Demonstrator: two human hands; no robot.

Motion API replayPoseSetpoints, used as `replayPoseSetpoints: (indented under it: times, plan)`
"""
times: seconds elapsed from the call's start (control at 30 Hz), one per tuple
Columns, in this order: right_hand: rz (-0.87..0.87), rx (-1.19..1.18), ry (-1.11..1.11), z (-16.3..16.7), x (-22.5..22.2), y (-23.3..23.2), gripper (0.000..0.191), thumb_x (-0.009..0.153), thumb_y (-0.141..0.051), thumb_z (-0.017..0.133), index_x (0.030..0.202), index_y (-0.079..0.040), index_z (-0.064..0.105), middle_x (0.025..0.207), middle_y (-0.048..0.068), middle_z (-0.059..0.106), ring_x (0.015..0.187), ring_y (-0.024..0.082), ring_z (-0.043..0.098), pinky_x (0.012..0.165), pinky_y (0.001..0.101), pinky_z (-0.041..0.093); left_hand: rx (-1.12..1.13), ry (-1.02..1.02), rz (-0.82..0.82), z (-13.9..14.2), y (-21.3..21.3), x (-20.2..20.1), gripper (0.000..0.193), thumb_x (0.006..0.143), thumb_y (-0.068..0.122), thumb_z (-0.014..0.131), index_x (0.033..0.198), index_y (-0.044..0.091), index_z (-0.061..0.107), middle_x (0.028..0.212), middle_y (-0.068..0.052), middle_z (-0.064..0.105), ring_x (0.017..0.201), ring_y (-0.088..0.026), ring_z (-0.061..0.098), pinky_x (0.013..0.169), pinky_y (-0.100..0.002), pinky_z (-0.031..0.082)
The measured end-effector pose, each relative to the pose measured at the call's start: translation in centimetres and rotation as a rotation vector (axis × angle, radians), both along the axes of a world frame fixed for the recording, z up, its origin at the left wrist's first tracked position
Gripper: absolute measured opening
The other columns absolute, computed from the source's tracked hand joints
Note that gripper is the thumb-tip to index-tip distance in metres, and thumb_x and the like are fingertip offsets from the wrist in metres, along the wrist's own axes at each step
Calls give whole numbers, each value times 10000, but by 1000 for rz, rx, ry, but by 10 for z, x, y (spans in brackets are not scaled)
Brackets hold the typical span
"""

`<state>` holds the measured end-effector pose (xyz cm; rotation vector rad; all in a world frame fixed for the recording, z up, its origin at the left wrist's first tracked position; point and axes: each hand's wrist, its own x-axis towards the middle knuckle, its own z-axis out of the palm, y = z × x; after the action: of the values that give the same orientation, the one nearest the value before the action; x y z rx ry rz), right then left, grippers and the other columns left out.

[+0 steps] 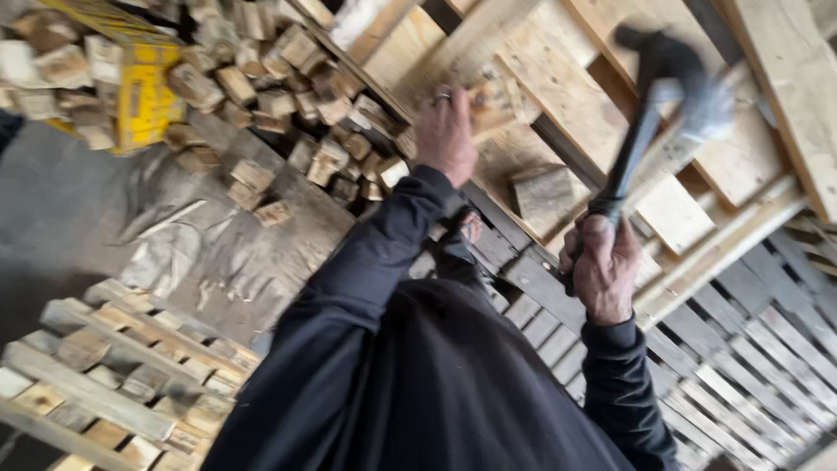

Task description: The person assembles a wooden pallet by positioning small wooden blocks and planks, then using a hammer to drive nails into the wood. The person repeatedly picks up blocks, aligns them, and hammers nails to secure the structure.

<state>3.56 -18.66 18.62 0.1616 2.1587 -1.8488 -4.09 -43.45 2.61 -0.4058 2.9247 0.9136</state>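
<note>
Clamped around a dark hammer handle, the right hand [602, 266] has its fingers wrapped tight low on the shaft, and the hammer [649, 105] rises from it up and to the right, its head smeared by motion blur so its exact shape cannot be made out. Both arms are in a black sleeve, and the dark jacket fills the near middle of the view.

Further out, the left hand [445, 135] is closed on a small wooden block [493, 100], pressing it against the pale boards of a pallet [558, 61] that lies at a slant across the upper right. A ring shows on one finger. How firmly the block sits on the board cannot be told; no nail is visible through the blur.

Judging from this, the work looks part-way along: one block [542, 194] already rests on the pallet boards just below the held one, and the block under the left hand seems not yet fixed, since the hand is on it and the hammer is raised.

Beyond the left hand a large heap of loose blocks [288, 113] spreads over grey sheeting, beside a yellow crate [144, 96] also piled with them, so plenty of stock remains. At the lower left lies a second pallet frame [105, 384], and darker slatted pallets [750, 349] lie at the lower right.
</note>
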Motion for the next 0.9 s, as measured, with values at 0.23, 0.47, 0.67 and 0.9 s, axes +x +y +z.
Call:
replayPoseSetpoints:
  times: [0.23,0.47,0.67,0.9]
  plan:
    - [146,-230,516,-22,-3,-20,224,1075,-227,603,1051,-7,638,696,91,632,465,85,583,416,259,455,-72,16,4,2,2,-2,970,634,92,872,1423,16,311,1386,-268,468,1221,-447,510,975,-593,463]
    - [103,32,-244,-65,6,-24,349,1042,-377,610,1179,-60,552,704,-19,516,539,74,489,449,235,397,-109,60,37,-8,2,3,863,759,80,858,1440,51,328,1442,-253,469,1281,-451,517,1020,-565,491]
    - [176,250,-329,-68,11,-21,496,1030,-513,498,1088,-28,587,654,8,545,491,102,528,429,260,459,-59,1,2,-1,-3,10,1017,593,203,942,1409,22,362,1384,-263,494,1215,-445,544,980,-601,485]
    - [-249,-30,-204,-64,49,42,471,1069,-479,527,1030,-10,525,663,43,549,481,113,523,422,256,446,342,271,6,14,27,-36,995,711,234,961,1469,14,355,1294,-204,581,1172,-358,586,1024,-539,474]
